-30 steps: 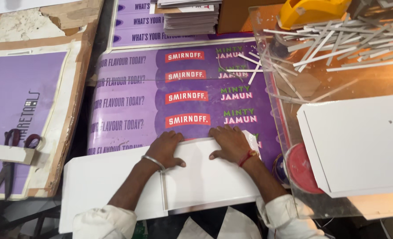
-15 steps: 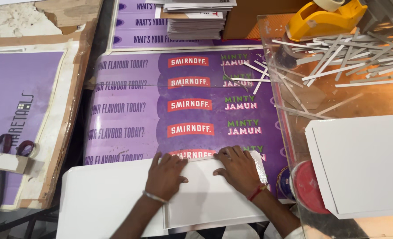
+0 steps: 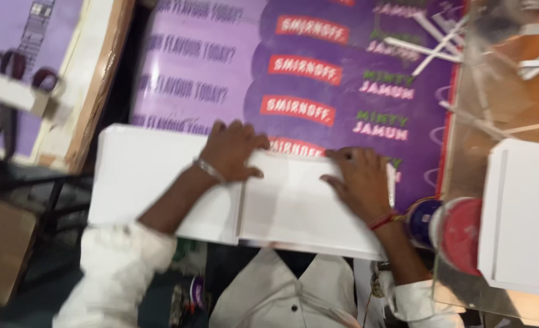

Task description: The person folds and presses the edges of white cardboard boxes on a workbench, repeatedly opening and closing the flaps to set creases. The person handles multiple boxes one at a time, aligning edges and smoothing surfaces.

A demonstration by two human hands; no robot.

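Both of my hands press flat on a white board [image 3: 300, 209] that lies at the near edge of the worktop. My left hand [image 3: 233, 149] rests palm down across the seam between this board and a second white board [image 3: 142, 173] to its left. A metal bangle circles that wrist. My right hand [image 3: 360, 182], with a red thread at the wrist, lies on the board's right part, fingers spread. Under the boards lies a large purple printed sheet [image 3: 294, 79] with repeated red labels. Neither hand grips anything.
A red tape roll [image 3: 461, 234] and a purple one [image 3: 421, 218] sit at the right. A white panel [image 3: 521, 218] rests on a clear sheet over the wooden surface with several white strips [image 3: 427, 45]. Scissors [image 3: 14, 91] lie far left on another purple sheet.
The view has dipped down and closer, and it is blurred now. My hands stay pressed on the white board, spread a little wider than before.
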